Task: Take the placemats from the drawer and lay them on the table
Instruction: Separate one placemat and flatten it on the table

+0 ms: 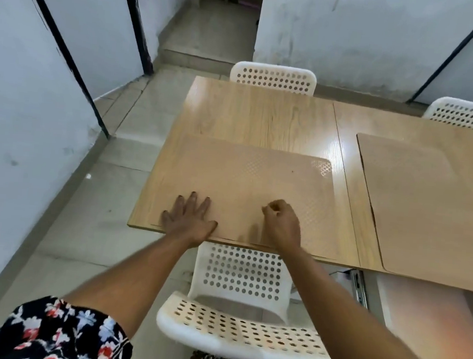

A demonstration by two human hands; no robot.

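A tan, dimpled placemat (246, 185) lies flat on the near left part of the wooden table (263, 113). My left hand (188, 221) presses palm-down on its near left corner, fingers spread. My right hand (281, 225) rests on the mat's near edge with the fingers curled in; nothing shows in its grip. A second tan placemat (425, 205) lies flat on the table to the right. Under the table's near right edge a metal drawer rail (358, 288) and part of an open drawer show.
A white perforated chair (237, 301) stands between me and the table. Two more white chairs stand at the far side, one in the middle (273, 76) and one at the right (467, 114). Grey walls and tiled floor lie to the left.
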